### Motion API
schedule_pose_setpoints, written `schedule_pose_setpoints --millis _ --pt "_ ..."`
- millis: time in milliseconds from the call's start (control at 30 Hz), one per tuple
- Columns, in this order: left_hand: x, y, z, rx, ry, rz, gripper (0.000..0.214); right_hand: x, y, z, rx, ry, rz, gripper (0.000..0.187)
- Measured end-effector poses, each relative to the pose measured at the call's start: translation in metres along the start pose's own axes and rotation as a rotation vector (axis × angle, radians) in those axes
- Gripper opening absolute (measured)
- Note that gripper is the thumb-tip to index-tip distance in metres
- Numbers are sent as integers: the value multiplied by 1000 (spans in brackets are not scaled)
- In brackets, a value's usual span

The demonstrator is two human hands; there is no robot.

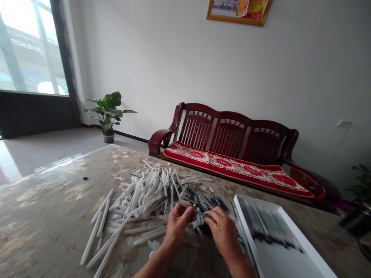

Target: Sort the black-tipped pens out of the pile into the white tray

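My left hand [177, 224] and my right hand [222, 231] meet over a marbled table [52, 208], fingers pinched on the two ends of one thin pen part [194, 210]. Just behind them lies a big heap of white pen barrels [150, 193] mixed with dark thin refills [203, 199]. Several white barrels lie scattered to the left [100, 220]. A white tray [304, 255] to the right of my right hand holds a row of dark-tipped finished pens [263, 226].
Beyond the table stands a dark red wooden bench [232, 135] with a red patterned cushion [232, 166]. A potted plant [108, 112] sits on the floor by the window [29, 46]. A framed picture [239, 9] hangs on the wall.
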State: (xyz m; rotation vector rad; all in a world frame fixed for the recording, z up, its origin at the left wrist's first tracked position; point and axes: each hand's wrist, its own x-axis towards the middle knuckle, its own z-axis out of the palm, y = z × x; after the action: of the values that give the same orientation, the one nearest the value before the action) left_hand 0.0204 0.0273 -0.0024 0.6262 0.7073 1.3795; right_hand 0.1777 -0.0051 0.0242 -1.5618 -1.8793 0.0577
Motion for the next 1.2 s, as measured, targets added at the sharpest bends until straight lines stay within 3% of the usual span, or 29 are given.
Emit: schedule_pose_setpoints --millis 100,333,467,600,667,833,967,1100,1200 --pt "-3 4 3 10 -27 14 41 3 -5 -8 184 -43 123 15" --pt "-7 8 3 52 -105 9 39 6 -8 -21 365 -170 252 12" --pt "-4 3 3 -115 -27 -101 35 9 -14 -14 651 -110 349 25" --pt "-2 1 2 -268 79 -186 26 11 -26 -1 1061 -37 404 50" --pt "-4 1 3 -288 86 -209 24 10 -30 4 1145 -44 440 50" --pt "-14 1 9 -211 -26 -274 33 5 -30 6 1126 59 482 41" --pt "-19 -1 13 -52 -91 -298 49 16 -15 -16 1169 231 538 42" --pt "-22 -2 14 69 -123 -257 46 35 29 -56 1129 451 622 46" --pt "-23 -3 14 93 -127 -224 43 38 76 -82 725 475 681 49"
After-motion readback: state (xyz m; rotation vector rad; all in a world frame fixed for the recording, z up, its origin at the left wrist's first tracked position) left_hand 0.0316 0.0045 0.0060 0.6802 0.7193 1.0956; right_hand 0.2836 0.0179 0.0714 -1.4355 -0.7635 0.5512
